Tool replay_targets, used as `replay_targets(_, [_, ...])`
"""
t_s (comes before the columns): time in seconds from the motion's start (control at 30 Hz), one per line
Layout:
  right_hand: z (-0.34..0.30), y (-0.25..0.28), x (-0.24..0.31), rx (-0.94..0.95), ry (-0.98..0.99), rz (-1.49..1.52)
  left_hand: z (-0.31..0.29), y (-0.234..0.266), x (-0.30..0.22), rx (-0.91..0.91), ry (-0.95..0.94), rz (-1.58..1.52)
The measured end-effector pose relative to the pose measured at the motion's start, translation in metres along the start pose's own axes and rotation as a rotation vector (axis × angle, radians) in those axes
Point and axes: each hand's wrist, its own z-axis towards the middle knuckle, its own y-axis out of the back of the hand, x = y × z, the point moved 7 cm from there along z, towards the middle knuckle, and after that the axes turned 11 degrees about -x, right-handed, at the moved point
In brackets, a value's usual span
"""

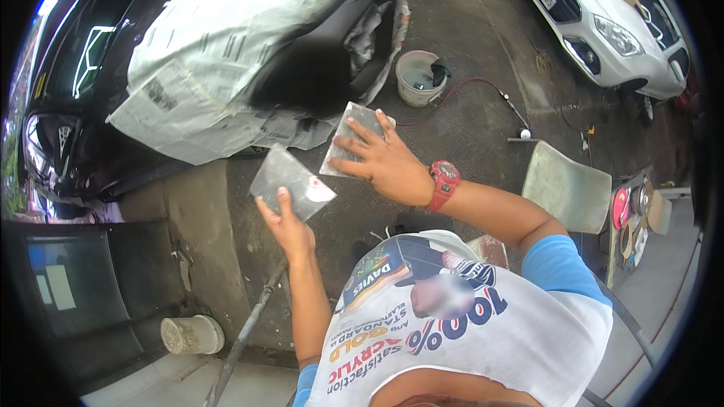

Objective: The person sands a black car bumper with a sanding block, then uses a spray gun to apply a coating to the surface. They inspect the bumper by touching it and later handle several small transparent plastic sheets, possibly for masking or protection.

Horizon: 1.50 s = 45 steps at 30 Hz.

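Note:
My left hand (288,227) grips a thin, square grey plate (290,181) by its near corner, thumb on top and the other fingers mostly hidden beneath. A small pale smear shows near the plate's right corner. Just to the right, my right hand (388,162) has hold of a second flat grey plate (337,152), its fingers lying across the upper face. The two plates are apart, tilted toward each other. A red watch (444,184) is on my right wrist. Beyond my hands is a dark car panel (317,60) bordered by newspaper masking (196,98).
A white bucket (419,96) with water and a dark cloth on its rim stands ahead, beside a red hose (471,81). A pale chair (567,185) and a cluttered table (633,215) are at right. Another bucket (192,335) lies lower left. A white car (603,22) is far right.

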Motion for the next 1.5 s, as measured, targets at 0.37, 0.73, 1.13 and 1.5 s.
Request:
replay_targets(0.37, [-0.086,0.12,-0.115,-0.047,0.012,0.144,-0.028,-0.204,0.07,0.081,0.105,0.014])
replay_targets(0.73, [-0.148,0.177,-0.277,-0.367,-0.739,0.465,-0.084,-0.407,0.138,0.646,0.523,0.032])
replay_targets(1.13, [-0.2,0.213,-0.43,-0.43,-1.361,0.623,-0.034,-0.573,0.207,0.689,0.631,-0.038])
replay_targets(1.5, [-0.161,0.234,-0.576,-0.364,-1.194,0.429,0.008,-0.658,0.251,0.842,0.911,0.005])
